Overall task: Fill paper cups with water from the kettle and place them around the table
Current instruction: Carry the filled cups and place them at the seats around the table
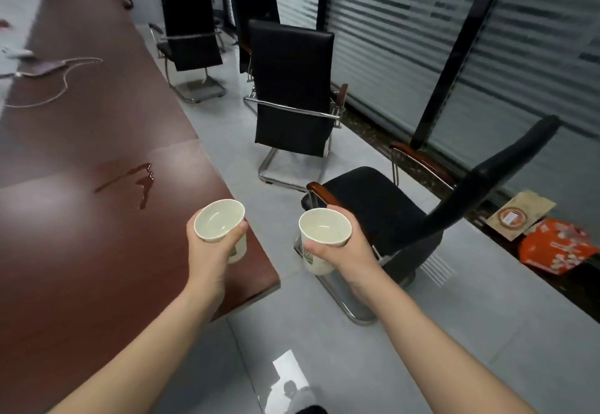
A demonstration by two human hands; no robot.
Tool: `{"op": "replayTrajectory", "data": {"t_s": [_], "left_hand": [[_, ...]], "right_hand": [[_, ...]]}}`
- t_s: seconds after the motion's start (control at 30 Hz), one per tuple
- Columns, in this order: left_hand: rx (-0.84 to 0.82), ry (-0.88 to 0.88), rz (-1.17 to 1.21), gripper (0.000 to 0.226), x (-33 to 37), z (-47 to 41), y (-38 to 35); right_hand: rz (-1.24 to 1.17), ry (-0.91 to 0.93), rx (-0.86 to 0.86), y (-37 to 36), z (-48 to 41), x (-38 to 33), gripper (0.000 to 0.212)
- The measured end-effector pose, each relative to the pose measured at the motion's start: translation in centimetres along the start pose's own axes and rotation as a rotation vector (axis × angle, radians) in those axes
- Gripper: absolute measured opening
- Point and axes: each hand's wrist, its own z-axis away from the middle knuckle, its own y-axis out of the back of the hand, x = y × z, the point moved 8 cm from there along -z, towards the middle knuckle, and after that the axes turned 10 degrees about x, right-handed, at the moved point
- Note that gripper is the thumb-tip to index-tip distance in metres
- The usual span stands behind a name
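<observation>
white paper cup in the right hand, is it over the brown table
No, the right hand holds the white paper cup beyond the brown table edge, above grey floor beside a black chair.

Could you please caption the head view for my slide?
Left hand and right hand carry filled paper cups near the table.
</observation>
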Motion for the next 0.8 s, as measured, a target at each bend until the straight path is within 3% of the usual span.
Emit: {"op": "replayTrajectory", "data": {"t_s": [0.43, 0.57, 0.8], "left_hand": [[0.248, -0.062, 0.053, 0.055, -2.8, -11.2, -7.0], [0.334, -0.061, 0.069, 0.070, -2.4, -14.2, -6.8], [0.493, -0.127, 0.079, 0.059, -0.2, -18.2, -4.1]], "right_hand": [[0.014, 0.084, -0.181, -2.9, -20.8, -2.0, 0.059], [-0.040, 0.088, -0.213, -5.7, -26.5, -4.0, 0.064], [-0.068, 0.124, -0.338, -13.6, -33.6, -9.8, 0.064]]}}
